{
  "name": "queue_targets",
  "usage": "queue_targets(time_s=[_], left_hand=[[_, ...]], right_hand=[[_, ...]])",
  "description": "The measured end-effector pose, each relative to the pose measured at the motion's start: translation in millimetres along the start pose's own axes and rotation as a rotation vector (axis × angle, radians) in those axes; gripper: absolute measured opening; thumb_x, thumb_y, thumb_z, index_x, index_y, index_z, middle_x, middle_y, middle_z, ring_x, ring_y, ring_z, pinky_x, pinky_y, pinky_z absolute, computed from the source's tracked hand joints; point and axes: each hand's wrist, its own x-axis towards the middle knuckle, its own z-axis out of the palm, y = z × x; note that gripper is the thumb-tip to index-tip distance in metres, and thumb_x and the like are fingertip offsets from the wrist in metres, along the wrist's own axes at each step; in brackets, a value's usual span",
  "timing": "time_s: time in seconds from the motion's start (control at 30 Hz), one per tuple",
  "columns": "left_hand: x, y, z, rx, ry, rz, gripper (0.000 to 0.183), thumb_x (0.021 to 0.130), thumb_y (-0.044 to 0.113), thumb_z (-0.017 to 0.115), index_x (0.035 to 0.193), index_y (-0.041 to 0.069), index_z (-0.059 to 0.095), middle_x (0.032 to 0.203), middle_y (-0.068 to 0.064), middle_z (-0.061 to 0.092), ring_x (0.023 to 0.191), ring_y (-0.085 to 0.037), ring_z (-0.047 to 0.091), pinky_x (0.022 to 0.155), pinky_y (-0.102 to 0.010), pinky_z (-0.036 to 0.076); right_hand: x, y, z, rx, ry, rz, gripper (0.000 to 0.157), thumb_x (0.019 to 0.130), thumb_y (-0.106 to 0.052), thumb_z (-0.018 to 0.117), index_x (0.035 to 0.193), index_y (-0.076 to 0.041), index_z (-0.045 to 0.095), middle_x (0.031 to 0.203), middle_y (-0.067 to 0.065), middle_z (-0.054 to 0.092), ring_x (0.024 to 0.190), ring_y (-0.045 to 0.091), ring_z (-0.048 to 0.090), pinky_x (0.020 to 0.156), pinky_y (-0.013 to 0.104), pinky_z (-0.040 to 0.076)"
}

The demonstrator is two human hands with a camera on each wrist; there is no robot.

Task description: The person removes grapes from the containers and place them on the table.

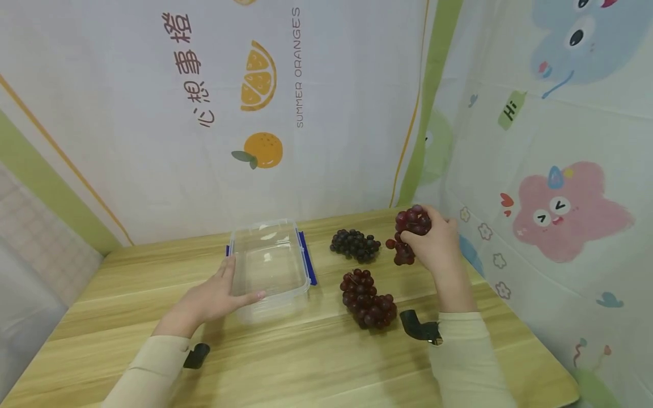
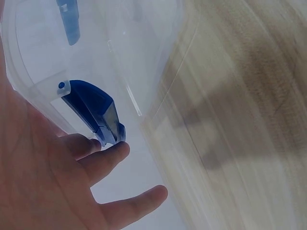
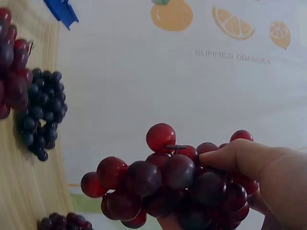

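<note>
My right hand (image 1: pixel 433 241) grips a bunch of dark red grapes (image 1: pixel 414 221) at the table's far right. Thumb and fingers hold the grapes from the side in the right wrist view. My left hand (image 1: pixel 211 294) touches the near-left corner of a clear plastic container (image 1: pixel 270 266), its thumb spread along the near side. In the left wrist view the extended fingers (image 2: pixel 108 165) reach a blue latch (image 2: pixel 93 105). Between container and right hand lie a black grape bunch (image 1: pixel 355 245) and, nearer, another red grape bunch (image 1: pixel 367 300).
More dark red grapes (image 3: pixel 64 222) show at the bottom edge of the right wrist view. A second blue latch (image 1: pixel 308 258) hangs on the container's right side. The wooden table (image 1: pixel 285 362) meets a printed cloth (image 1: pixel 331 158) behind and another cloth (image 1: pixel 561 272) at right.
</note>
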Motion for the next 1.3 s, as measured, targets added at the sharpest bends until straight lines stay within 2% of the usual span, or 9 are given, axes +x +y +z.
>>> queue_targets(time_s=[0.33,0.57,0.7,0.93,1.17,1.3], left_hand=[[1.8,-2.3,1.2,0.001,0.000,-0.004,0.125,0.078,0.088,0.041,0.155,0.008,-0.019,0.164,-0.022,-0.008,0.145,-0.051,0.018,0.107,-0.068,0.031],[2.3,-3.6,1.6,-0.010,-0.012,-0.002,0.125,0.078,0.088,0.040,0.153,0.012,-0.024,0.164,-0.020,-0.011,0.146,-0.050,0.015,0.107,-0.069,0.031],[2.5,-2.9,1.5,-0.006,-0.012,0.001,0.126,0.077,0.089,0.039,0.154,0.010,-0.022,0.164,-0.021,-0.010,0.146,-0.050,0.016,0.107,-0.068,0.031],[2.1,-1.6,0.4,-0.014,-0.007,0.003,0.124,0.080,0.086,0.041,0.154,0.007,-0.020,0.164,-0.021,-0.010,0.147,-0.050,0.013,0.111,-0.068,0.027],[0.7,-0.9,0.6,-0.023,-0.005,0.008,0.124,0.080,0.085,0.042,0.154,0.007,-0.019,0.164,-0.021,-0.010,0.148,-0.049,0.012,0.112,-0.067,0.025],[0.0,-0.5,0.5,-0.025,-0.006,0.005,0.124,0.080,0.086,0.042,0.154,0.009,-0.019,0.164,-0.020,-0.011,0.148,-0.048,0.012,0.111,-0.068,0.025]], right_hand=[[1,28,-15.6,-0.069,-0.011,0.063,0.078,0.090,-0.031,0.064,0.156,-0.016,0.025,0.148,0.037,0.022,0.128,0.050,0.038,0.095,0.065,0.045],[6,50,-17.4,-0.160,-0.072,0.092,0.081,0.090,-0.032,0.064,0.156,-0.010,0.023,0.153,0.042,0.011,0.139,0.055,0.023,0.102,0.069,0.037],[5,61,-16.9,-0.175,-0.088,0.106,0.081,0.090,-0.032,0.063,0.156,-0.009,0.022,0.151,0.043,0.012,0.137,0.056,0.024,0.101,0.069,0.037],[4,75,-16.8,-0.180,-0.084,0.130,0.077,0.091,-0.031,0.062,0.154,-0.008,0.026,0.144,0.044,0.022,0.126,0.055,0.033,0.094,0.068,0.042],[2,82,-15.5,-0.192,-0.118,0.162,0.077,0.091,-0.030,0.064,0.154,-0.006,0.026,0.146,0.046,0.016,0.127,0.057,0.033,0.096,0.068,0.041],[2,85,-14.0,-0.201,-0.134,0.166,0.077,0.091,-0.030,0.063,0.154,-0.006,0.025,0.144,0.046,0.018,0.125,0.055,0.033,0.095,0.068,0.042]])
